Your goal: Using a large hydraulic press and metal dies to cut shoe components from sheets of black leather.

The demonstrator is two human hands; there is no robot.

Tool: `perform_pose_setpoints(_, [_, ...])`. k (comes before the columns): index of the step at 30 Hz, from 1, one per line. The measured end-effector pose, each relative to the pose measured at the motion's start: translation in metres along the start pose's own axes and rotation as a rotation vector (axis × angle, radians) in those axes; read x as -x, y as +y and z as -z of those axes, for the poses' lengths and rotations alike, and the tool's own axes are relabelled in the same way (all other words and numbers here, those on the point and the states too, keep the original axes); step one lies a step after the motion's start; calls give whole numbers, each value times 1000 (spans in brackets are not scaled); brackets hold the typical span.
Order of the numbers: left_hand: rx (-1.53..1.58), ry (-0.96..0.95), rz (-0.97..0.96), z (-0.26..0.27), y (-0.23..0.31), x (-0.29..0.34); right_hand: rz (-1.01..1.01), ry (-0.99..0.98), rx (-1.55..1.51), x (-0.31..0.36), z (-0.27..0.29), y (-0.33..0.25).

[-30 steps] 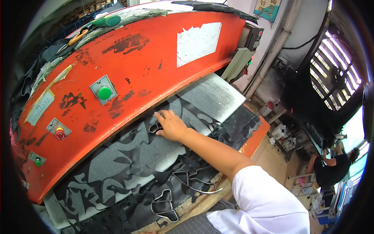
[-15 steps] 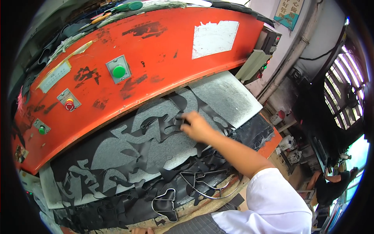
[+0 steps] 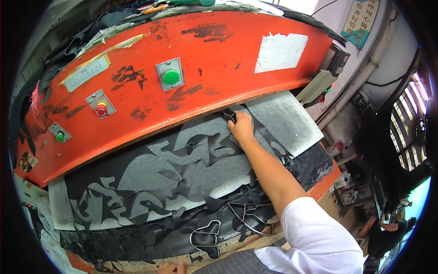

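Observation:
My right hand reaches over the pale cutting board, up to the lower edge of the orange press. Its fingers are closed on a small dark piece with a pale edge, whose kind is hard to make out. Beneath the arm, a black leather sheet full of cut-out holes lies across the board. My left hand shows only in part at the bottom edge, by the worktop's front, and what its fingers do is hidden. Nearby lie a small metal cutting die and a larger cutting die.
The orange press beam spans the back, with a green button and a red button. Black leather scraps heap along the front ledge. Another person is far off at the right.
My right hand has moved farther back and away from the sheet's middle, toward the press, with the small dark piece in its fingers. The view has shifted, and my left hand stays low.

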State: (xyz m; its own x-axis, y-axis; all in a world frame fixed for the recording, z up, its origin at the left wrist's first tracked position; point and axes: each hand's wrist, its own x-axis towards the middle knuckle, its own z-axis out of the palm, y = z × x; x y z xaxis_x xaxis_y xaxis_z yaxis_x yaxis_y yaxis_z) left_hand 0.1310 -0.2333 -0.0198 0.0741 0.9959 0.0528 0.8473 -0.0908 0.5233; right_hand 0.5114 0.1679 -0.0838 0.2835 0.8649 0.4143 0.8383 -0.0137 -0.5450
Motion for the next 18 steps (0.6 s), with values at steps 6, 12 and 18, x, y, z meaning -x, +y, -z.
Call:
perform_pose_setpoints(6, [349, 417, 87, 36, -80, -94, 93, 139, 143, 17, 32, -14])
perform_pose_setpoints(12, [234, 987, 120, 121, -188, -286, 275, 63, -550, 17, 69, -180])
perform_pose_setpoints(18, [393, 851, 40, 163, -179, -301, 198, 116, -607, 8, 75, -214])
